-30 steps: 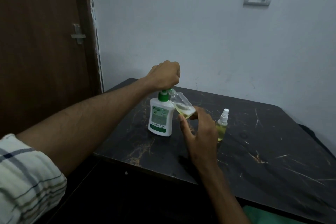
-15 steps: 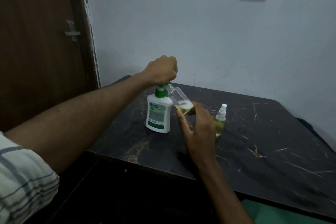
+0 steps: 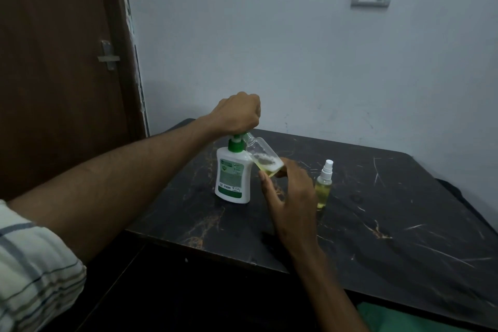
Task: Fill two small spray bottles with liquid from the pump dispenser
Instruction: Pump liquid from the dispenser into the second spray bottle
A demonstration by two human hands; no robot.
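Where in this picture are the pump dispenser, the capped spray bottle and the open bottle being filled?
pump dispenser [image 3: 233, 178]: head view, white body label.
capped spray bottle [image 3: 323, 187]: head view, yellow-filled body.
open bottle [image 3: 260, 155]: head view, clear tilted side.

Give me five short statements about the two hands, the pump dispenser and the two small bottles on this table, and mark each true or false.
1. The left hand sits on top of the pump dispenser. True.
2. The open bottle in the right hand is full. False: yellowish liquid fills only its lower end.
3. The capped spray bottle lies on its side. False: it stands upright on the table.
4. The open bottle is tilted, neck toward the pump spout. True.
5. The dispenser has a red pump. False: the pump is green.
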